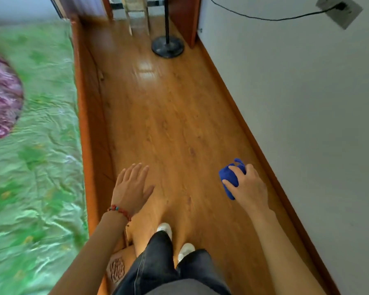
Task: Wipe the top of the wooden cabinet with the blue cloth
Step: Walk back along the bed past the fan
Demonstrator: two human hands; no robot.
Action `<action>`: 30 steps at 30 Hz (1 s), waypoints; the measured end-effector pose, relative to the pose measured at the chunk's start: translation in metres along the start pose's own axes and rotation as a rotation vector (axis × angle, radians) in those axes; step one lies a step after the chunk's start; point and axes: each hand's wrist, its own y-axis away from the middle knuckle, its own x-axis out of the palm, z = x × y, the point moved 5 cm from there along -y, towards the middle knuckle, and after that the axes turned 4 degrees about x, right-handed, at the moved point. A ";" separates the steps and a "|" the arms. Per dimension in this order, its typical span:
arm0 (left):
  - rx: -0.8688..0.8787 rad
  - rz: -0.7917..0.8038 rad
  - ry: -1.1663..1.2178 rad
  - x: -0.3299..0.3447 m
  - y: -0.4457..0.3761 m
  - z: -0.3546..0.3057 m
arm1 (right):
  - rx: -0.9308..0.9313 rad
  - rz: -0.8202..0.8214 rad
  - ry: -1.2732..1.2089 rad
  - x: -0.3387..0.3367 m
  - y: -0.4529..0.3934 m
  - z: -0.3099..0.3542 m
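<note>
Single view only, head-mounted wide-angle, so no overlap with any other camera. It looked forward and steeply down from standing height along a narrow strip of wooden floor [168, 124]. Both arms reached into frame from the bottom edge, left hand [132, 188] and right hand [248, 188] at mid-lower frame, near the lens. The person's own legs and white shoes [164, 228] sat at bottom centre, almost directly beneath the camera. A bed [34, 167] filled the left side, blurred; a white wall [307, 103] filled the right. A fan base [167, 47] marked the far end, near the top. Strong wide-angle bending at the edges.
</note>
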 end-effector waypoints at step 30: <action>-0.202 0.073 -0.001 -0.046 -0.474 0.236 | -0.259 -0.048 -0.062 0.007 -0.578 0.177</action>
